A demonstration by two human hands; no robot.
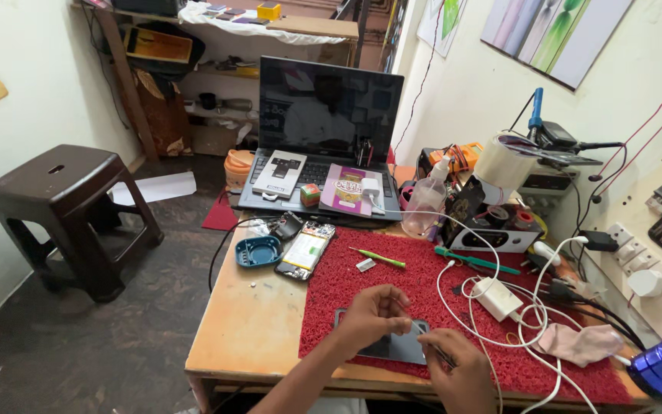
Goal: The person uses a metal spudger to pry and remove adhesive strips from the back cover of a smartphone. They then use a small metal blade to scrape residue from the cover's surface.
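We see both hands low over a flat dark grey phone panel [392,346] lying on the red textured mat [423,284] at the near edge of the wooden tabletop [258,322]. The left hand [375,314] curls closed, fingertips pinching at the panel's top edge. The right hand [460,366] grips a thin dark tool [440,351] touching the panel's right side. An opened phone [305,251] lies well apart.

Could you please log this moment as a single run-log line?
left hand: fingers pinched above dark phone | right hand: thin tool at phone edge | phone on red mat
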